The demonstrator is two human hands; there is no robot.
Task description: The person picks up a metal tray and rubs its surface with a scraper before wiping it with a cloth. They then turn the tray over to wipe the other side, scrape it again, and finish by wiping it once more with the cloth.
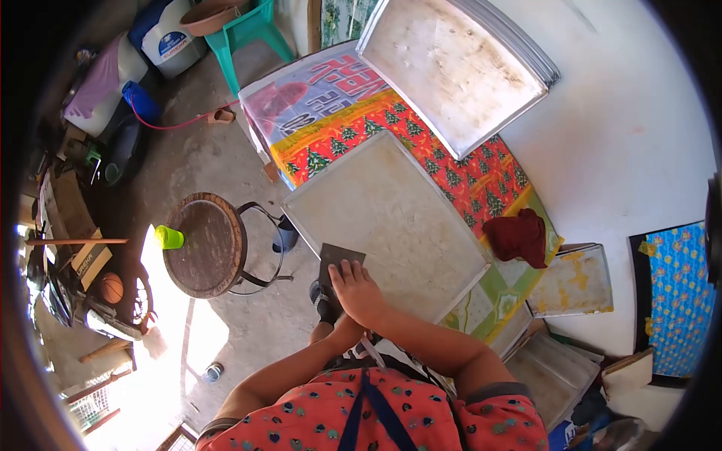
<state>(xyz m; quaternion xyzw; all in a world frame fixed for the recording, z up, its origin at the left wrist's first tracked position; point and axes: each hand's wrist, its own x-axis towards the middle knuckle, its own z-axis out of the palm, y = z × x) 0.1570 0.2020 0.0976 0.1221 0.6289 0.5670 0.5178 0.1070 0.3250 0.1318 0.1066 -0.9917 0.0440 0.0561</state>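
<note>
A large metal tray (391, 218) with a dull, greyish surface lies on the cloth-covered table. My right hand (357, 292) is over its near left edge, fingers laid on a dark grey square sheet (342, 259) that looks like sandpaper, holding it against the tray. My left hand (347, 331) is beneath my right wrist by the tray's near edge; its fingers are mostly hidden. A stack of similar trays (459, 68) stands at the table's far end. A dark red cloth (517, 237) lies crumpled right of the tray.
Left of the table stands a round wooden stool (204, 244) with a lime-green cup (169, 237) on its edge. A green plastic stool (248, 45) holds a brown basin (210, 16) farther back. More trays (575, 282) lean low at the right, near the white wall (617, 135).
</note>
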